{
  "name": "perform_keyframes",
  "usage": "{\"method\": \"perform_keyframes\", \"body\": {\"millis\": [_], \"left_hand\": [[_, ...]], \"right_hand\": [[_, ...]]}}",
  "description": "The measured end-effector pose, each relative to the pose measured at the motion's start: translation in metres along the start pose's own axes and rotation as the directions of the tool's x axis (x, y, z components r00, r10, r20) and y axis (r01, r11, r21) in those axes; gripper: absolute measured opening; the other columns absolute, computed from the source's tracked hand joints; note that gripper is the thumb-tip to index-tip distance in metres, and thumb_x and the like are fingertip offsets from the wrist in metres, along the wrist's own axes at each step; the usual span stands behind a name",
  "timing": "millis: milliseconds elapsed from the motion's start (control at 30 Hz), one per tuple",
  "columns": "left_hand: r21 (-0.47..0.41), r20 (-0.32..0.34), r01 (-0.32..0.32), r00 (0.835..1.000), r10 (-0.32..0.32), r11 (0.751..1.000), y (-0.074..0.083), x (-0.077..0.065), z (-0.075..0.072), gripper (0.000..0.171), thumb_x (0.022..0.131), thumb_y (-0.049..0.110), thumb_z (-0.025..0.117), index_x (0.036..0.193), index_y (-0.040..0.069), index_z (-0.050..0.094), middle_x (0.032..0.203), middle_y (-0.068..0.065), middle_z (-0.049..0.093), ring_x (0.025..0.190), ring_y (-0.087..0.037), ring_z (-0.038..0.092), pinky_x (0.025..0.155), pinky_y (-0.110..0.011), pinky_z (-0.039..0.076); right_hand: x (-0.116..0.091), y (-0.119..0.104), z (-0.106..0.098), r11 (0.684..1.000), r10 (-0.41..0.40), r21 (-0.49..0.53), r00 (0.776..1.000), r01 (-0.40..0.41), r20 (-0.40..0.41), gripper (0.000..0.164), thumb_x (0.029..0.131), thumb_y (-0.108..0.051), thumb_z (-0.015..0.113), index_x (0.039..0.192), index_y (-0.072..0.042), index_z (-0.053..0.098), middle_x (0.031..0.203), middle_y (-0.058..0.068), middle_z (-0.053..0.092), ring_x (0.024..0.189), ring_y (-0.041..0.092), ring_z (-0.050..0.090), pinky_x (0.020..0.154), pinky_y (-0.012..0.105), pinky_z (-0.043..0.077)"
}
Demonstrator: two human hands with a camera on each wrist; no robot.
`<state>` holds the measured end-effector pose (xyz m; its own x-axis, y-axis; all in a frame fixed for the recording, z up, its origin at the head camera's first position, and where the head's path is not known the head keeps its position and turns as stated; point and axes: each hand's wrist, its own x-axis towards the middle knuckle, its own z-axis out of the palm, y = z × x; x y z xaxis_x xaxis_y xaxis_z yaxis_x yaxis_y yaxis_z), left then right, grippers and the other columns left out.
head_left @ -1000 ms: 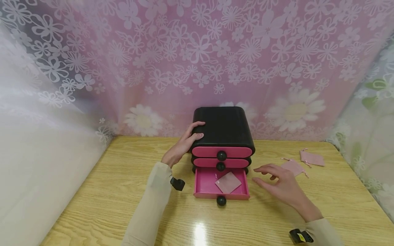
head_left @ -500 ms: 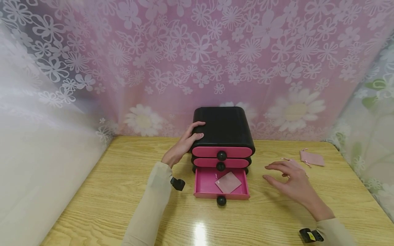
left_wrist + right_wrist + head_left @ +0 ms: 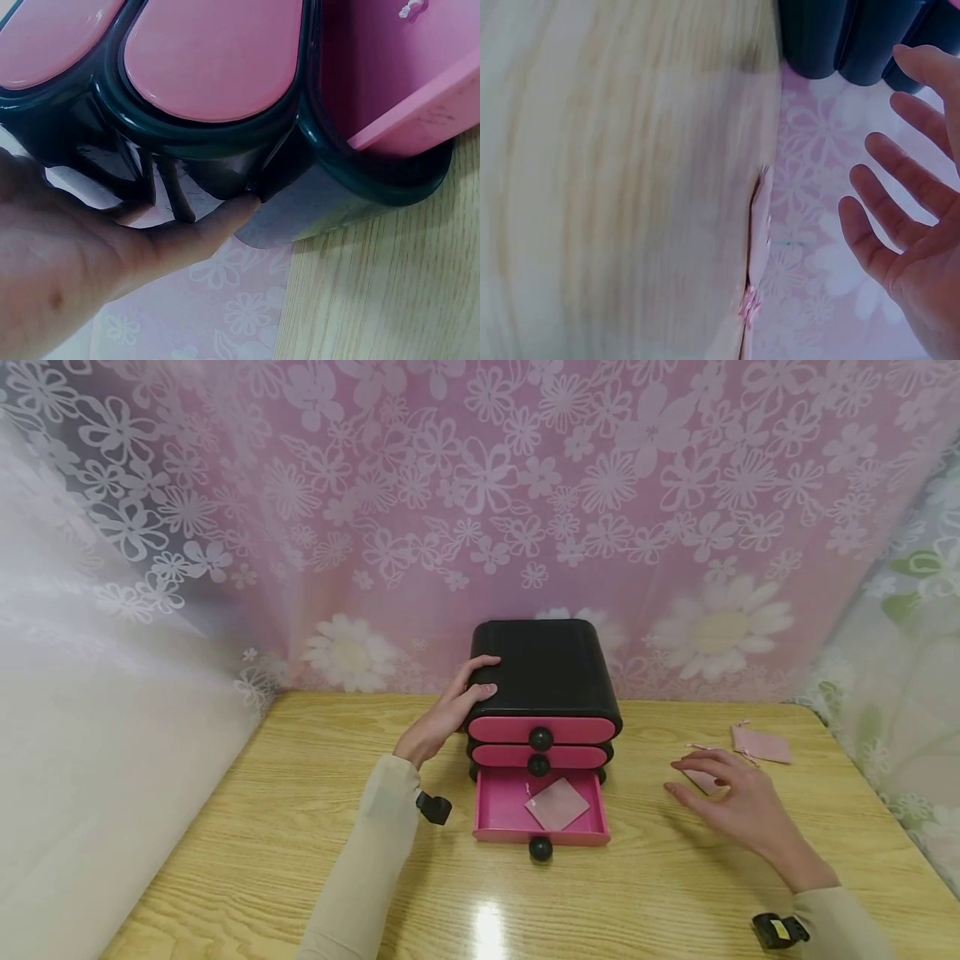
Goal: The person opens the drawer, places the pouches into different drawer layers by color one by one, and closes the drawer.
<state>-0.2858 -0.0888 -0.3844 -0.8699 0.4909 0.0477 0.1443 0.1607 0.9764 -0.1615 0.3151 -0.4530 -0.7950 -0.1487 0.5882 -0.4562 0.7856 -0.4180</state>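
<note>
A small black drawer cabinet (image 3: 543, 668) with pink drawers stands mid-table. Its bottom drawer (image 3: 495, 802) is pulled out, and a pink drawstring pouch (image 3: 557, 804) lies inside. My left hand (image 3: 442, 714) rests on the cabinet's left side and top edge; in the left wrist view its fingers (image 3: 217, 225) lie fairly straight along the black side. To the right, my right hand (image 3: 738, 802) hovers empty with fingers spread, partly covering a second pouch (image 3: 703, 781). Behind it lies a third pouch (image 3: 765, 747). The right wrist view shows a pouch edge-on (image 3: 759, 240) on the table.
The wooden table (image 3: 300, 860) ends at a pink floral curtain (image 3: 420, 527) behind the cabinet. A whitish sheet (image 3: 112, 693) hangs at the left, and another floral sheet (image 3: 915, 693) at the right. Black round knobs (image 3: 541, 848) stick out from the drawer fronts.
My right hand has moved right, away from the open drawer and over the nearer loose pouch. The left hand, cabinet and pouch in the drawer stay put.
</note>
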Motion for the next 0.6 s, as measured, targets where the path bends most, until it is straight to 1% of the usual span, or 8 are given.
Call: {"method": "perform_keyframes", "body": {"millis": [100,200,300,400,500,600], "left_hand": [[0.000,-0.001,-0.005,1.000,0.005,1.000,0.000,0.000,0.000,0.043,0.106,0.041,0.050,0.147,0.048,0.040,0.166,0.009,0.018,0.148,-0.026,0.040,0.121,-0.061,0.026],[-0.001,-0.002,-0.007,1.000,0.007,1.000,0.000,0.000,0.000,0.043,0.105,0.041,0.050,0.147,0.047,0.040,0.166,0.009,0.018,0.148,-0.026,0.041,0.121,-0.061,0.026],[0.000,-0.001,-0.006,1.000,0.006,1.000,-0.001,0.000,0.000,0.043,0.105,0.041,0.050,0.147,0.047,0.040,0.166,0.009,0.018,0.148,-0.026,0.041,0.121,-0.062,0.026],[0.000,-0.002,-0.003,1.000,0.003,1.000,-0.001,0.001,0.000,0.043,0.105,0.042,0.050,0.147,0.047,0.040,0.166,0.009,0.018,0.148,-0.026,0.041,0.121,-0.062,0.027],[0.001,-0.004,0.001,1.000,-0.001,1.000,0.000,0.001,0.000,0.043,0.105,0.042,0.050,0.147,0.047,0.040,0.166,0.009,0.017,0.148,-0.026,0.041,0.121,-0.062,0.027],[0.001,-0.004,0.002,1.000,-0.002,1.000,0.000,0.001,0.000,0.044,0.105,0.041,0.050,0.147,0.047,0.040,0.166,0.009,0.018,0.148,-0.026,0.041,0.121,-0.062,0.027]], "right_hand": [[-0.001,0.006,-0.002,1.000,0.015,-0.004,1.000,-0.015,-0.002,0.028,0.074,-0.013,0.090,0.099,-0.018,0.079,0.109,0.009,0.073,0.106,-0.027,0.042,0.068,0.011,0.046],[0.000,0.012,-0.004,1.000,0.025,-0.013,1.000,-0.025,0.002,0.028,0.074,-0.015,0.090,0.100,-0.016,0.080,0.112,0.012,0.074,0.102,-0.028,0.041,0.067,0.011,0.047],[0.001,0.017,-0.007,0.999,0.038,-0.024,0.999,-0.037,0.019,0.027,0.076,-0.018,0.090,0.101,-0.016,0.080,0.113,0.009,0.074,0.099,-0.028,0.042,0.066,0.012,0.048],[0.002,0.022,-0.010,0.998,0.061,-0.031,0.997,-0.059,0.055,0.027,0.079,-0.021,0.088,0.105,-0.018,0.079,0.114,0.004,0.072,0.097,-0.027,0.043,0.066,0.014,0.049],[0.002,0.027,-0.014,0.996,0.083,-0.037,0.993,-0.081,0.084,0.028,0.081,-0.023,0.087,0.108,-0.018,0.079,0.114,0.006,0.072,0.095,-0.023,0.047,0.065,0.016,0.049],[0.002,0.030,-0.017,0.995,0.099,-0.035,0.990,-0.095,0.101,0.031,0.082,-0.022,0.086,0.111,-0.015,0.078,0.113,0.012,0.072,0.089,-0.013,0.056,0.061,0.018,0.049]]}}
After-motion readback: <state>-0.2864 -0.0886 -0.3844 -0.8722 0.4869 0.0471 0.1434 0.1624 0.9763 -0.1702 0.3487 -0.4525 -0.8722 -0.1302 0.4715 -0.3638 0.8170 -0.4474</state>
